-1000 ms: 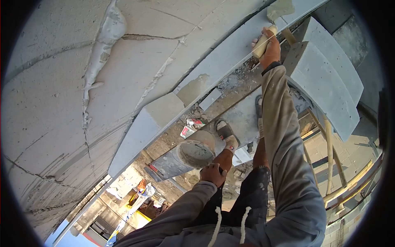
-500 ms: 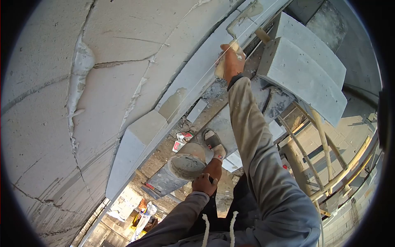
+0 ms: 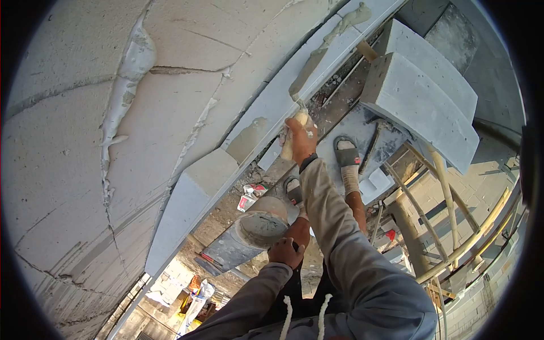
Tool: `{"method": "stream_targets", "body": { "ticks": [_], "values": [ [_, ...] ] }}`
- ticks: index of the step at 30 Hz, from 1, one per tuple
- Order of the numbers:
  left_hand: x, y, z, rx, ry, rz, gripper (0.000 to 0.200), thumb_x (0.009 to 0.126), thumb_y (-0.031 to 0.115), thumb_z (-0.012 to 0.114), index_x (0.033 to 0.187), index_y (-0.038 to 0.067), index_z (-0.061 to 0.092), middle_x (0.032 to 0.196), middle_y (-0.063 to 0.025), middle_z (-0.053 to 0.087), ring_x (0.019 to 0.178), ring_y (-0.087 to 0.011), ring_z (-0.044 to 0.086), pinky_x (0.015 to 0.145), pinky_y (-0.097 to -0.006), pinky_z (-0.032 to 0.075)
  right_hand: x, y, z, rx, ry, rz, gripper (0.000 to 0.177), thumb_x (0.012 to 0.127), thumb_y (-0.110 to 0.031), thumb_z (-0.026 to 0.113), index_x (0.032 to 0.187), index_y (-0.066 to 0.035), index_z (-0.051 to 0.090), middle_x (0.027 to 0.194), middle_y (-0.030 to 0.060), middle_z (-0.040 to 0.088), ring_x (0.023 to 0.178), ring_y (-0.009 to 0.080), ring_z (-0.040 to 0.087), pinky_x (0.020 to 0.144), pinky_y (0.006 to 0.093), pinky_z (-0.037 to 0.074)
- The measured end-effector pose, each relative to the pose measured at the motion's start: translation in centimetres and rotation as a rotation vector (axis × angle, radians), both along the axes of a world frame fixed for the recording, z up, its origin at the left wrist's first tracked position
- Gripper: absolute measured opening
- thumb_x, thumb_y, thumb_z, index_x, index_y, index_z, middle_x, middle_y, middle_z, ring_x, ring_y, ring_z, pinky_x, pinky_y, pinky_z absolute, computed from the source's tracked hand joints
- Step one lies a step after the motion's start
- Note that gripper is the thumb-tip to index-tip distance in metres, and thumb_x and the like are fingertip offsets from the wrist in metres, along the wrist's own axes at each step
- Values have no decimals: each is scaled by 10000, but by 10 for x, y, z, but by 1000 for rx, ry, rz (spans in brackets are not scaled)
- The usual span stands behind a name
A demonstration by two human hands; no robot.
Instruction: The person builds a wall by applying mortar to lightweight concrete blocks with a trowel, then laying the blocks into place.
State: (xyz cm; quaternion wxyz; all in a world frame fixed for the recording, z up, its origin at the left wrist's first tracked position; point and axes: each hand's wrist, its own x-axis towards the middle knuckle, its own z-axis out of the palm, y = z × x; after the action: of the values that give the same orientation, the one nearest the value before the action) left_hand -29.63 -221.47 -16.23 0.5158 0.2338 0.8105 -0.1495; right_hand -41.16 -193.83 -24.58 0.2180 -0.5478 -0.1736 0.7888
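Note:
My right hand (image 3: 302, 139) is closed around the wooden handle of a trowel (image 3: 298, 118). The trowel's blade lies over the top of a row of pale blocks (image 3: 272, 105) along the wall, by a strip of wet mortar (image 3: 347, 21). My left hand (image 3: 287, 253) rests on my bent leg, fingers apart and holding nothing. Beside that leg stands a bucket (image 3: 262, 225) with grey mortar in it. A smear of mortar (image 3: 247, 139) marks the block top nearer to me.
Large pale blocks (image 3: 422, 96) are stacked at the right. A hammer (image 3: 374, 141) lies on the boards below them. Wooden poles (image 3: 470, 241) form a railing at lower right. Crumpled packaging (image 3: 251, 195) lies by the bucket, and the ground shows far below at lower left.
My right hand has drawn the trowel back along the blocks toward me. A longer strip of mortar now shows beyond the blade. My left hand stays on my leg.

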Motion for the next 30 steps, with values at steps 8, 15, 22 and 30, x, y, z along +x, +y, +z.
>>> {"method": "stream_targets", "body": {
  "ticks": [8,15,22,30],
  "values": [
    [1,-9,7,16,-36,7,535,751,438,521,1111,41,531,1117,-170,533,1034,-345,495,886,-427,397,38,-34,-35,1,180,154,239,697,-135,602,890,-17,524,626,67,518,454,163,503,429,309,424],
    [3,-17,5,66,-18,0,508,747,422,542,1089,45,549,1126,-168,530,1041,-336,498,874,-432,412,53,-11,-122,760,-494,517,394,660,-298,649,892,12,575,732,165,615,658,271,593,626,339,451],
    [6,-26,7,64,-18,-28,487,743,414,554,1069,53,561,1129,-163,527,1048,-332,499,869,-437,418,42,-41,-177,604,-286,441,303,634,-253,665,786,0,598,681,127,613,636,248,590,612,327,449],
    [4,-19,5,100,-11,-22,492,736,417,559,1066,52,556,1132,-160,523,1046,-333,497,861,-441,420,132,-106,-129,679,-332,647,264,632,-213,665,772,0,598,698,146,623,673,259,615,637,323,464]
  ]
}}
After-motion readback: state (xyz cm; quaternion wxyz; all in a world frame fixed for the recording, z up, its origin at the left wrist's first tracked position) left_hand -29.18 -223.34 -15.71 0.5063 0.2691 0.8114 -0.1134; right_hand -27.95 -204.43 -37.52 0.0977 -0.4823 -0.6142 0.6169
